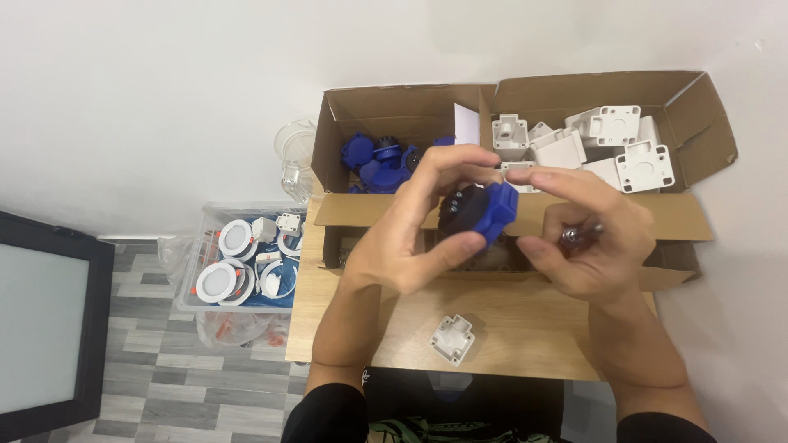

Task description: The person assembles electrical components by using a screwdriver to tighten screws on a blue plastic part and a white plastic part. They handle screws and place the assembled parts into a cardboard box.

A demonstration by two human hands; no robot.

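Observation:
My left hand (410,234) grips a blue plastic socket part with a black round insert (480,209), held above the wooden table. My right hand (595,238) touches the blue part's right side with its fingertips and also holds a small dark tool with a metal tip (579,236) in the palm. A white square plastic base (452,339) lies on the table (525,328) just below my hands.
An open cardboard box (689,123) behind my hands holds blue parts (373,160) on the left and white housings (607,139) on the right. A clear bin (205,238) of round white lamp fixtures stands on the floor at left, beside a dark-framed panel (41,320).

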